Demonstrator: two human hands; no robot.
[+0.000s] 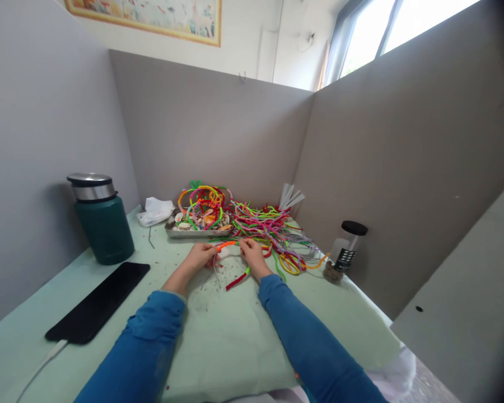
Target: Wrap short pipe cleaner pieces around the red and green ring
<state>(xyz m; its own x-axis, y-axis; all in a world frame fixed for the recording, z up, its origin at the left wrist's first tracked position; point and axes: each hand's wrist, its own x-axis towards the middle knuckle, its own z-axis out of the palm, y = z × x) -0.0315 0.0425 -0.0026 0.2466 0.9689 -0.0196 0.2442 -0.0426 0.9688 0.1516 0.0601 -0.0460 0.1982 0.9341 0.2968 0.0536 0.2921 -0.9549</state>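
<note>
An orange pipe cleaner [227,244] stretches between my two hands, just above the table. My left hand [201,256] pinches its left end, and my right hand [252,254] grips it near the right end. A red and green fuzzy length [237,280] hangs below my right hand; whether it joins the orange one is hidden by the fingers. A thin pale wire or thread [217,271] drops beside my left hand. Right behind my hands, a metal tray [199,234] holds shells and several hoops of coloured pipe cleaners [205,193].
A large pile of loose pipe cleaners [273,226] spreads right of the tray. To the left stand a green bottle [105,224] and a black phone [98,302] on a cable. A black-lidded jar [345,252] is at the right edge. Grey partitions [210,123] enclose the table.
</note>
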